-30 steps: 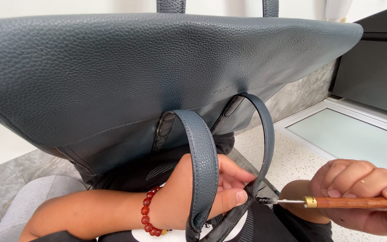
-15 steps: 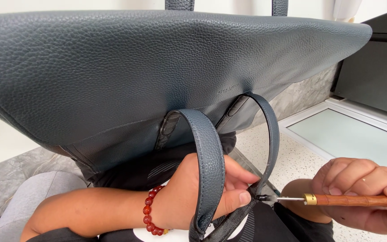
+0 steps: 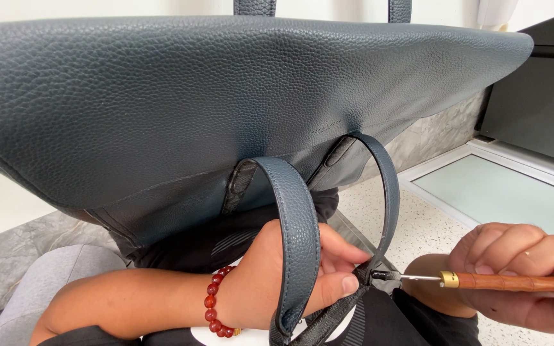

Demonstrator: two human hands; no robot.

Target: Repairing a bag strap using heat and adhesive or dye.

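A large dark grey pebbled leather bag (image 3: 193, 109) fills the upper view, lying over my lap. Its looped handle strap (image 3: 299, 237) hangs down in front of my left hand (image 3: 270, 282), which grips the strap's lower part between thumb and fingers. A red bead bracelet (image 3: 216, 301) circles that wrist. My right hand (image 3: 520, 275) holds a wooden-handled tool (image 3: 508, 282) with a brass collar and thin metal tip. The tip touches the strap beside my left thumb.
A speckled pale floor (image 3: 418, 224) lies to the right, with a white-framed glass panel (image 3: 501, 192) and a dark cabinet (image 3: 540, 102) beyond it. A grey stone-patterned ledge (image 3: 8, 256) runs at the lower left. My dark trousers show below.
The right hand has pushed the tool leftward until its tip meets the strap at my left thumb. The bag and left hand have barely shifted.
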